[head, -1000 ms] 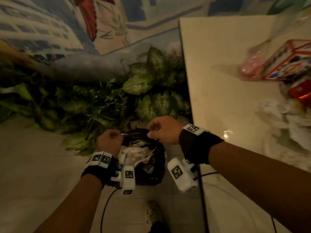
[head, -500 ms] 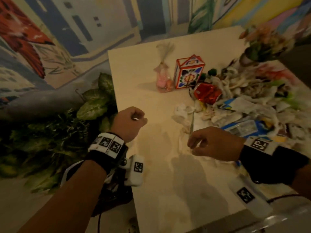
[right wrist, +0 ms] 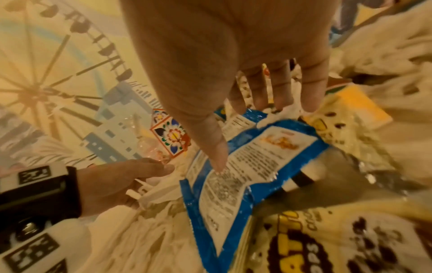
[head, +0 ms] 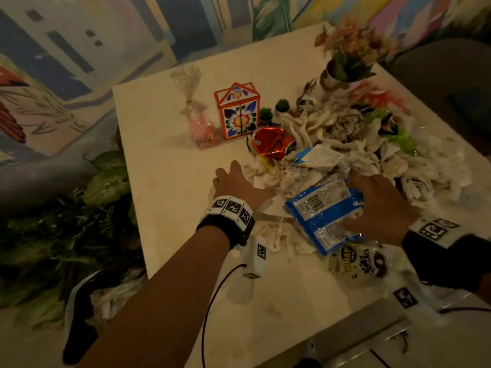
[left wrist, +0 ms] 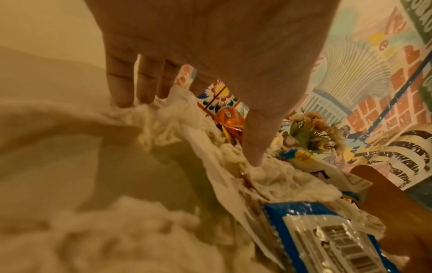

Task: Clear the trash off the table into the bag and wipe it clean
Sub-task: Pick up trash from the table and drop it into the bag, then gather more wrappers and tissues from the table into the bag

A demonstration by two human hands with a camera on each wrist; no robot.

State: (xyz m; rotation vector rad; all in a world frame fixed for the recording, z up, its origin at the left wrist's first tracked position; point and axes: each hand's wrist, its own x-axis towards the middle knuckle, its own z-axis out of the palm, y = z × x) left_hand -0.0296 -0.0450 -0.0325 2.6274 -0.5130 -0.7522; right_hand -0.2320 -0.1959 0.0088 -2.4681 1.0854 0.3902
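Right hand (head: 382,205) spread flat on blue wrapper (head: 322,213), fingers uncurled, long axis slanting back towards wrist; left hand (head: 239,185) nearer crumpled tissue (head: 279,179), fingertips (left wrist: 121,96) straight, touching it, nothing grasped.

Crumpled white tissues (head: 353,152) and a blue wrapper (head: 322,213) are lying heaped along the table's (head: 164,160) right side; black bag (head: 79,314) sitting open off its left edge.
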